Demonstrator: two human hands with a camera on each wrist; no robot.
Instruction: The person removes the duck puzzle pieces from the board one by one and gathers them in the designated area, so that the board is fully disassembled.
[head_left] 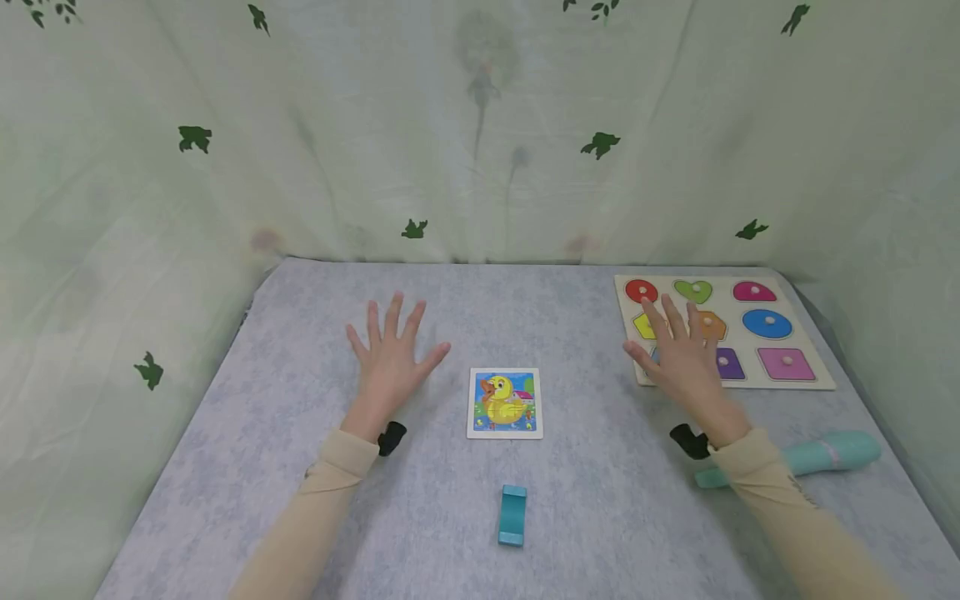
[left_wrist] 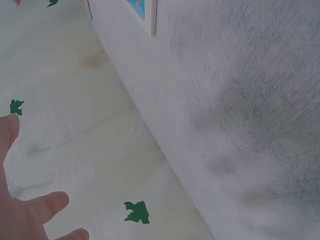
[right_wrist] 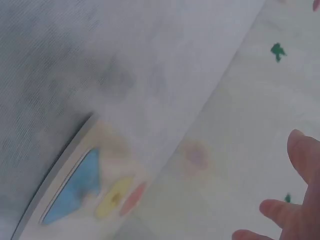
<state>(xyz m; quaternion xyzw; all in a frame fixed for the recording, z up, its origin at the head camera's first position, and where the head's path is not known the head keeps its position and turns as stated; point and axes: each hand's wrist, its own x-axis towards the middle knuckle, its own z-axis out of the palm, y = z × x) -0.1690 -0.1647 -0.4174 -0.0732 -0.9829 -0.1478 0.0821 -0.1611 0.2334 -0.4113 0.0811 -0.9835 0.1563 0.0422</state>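
Note:
Both hands are held out over the table with fingers spread, and neither grips anything. My left hand is left of a small square duck puzzle, which lies flat with a yellow duck on a blue ground. In the head view my right hand overlaps the left part of a wooden shape board, hiding some of its knobbed pieces. The left wrist view shows a corner of the duck puzzle; the right wrist view shows the board's blue piece near its edge.
A teal curved block lies at the front middle of the table. On the right, a mint-green bottle-shaped object is partly covered by the right sleeve. A pale curtain with green bird shapes surrounds the table's back and sides.

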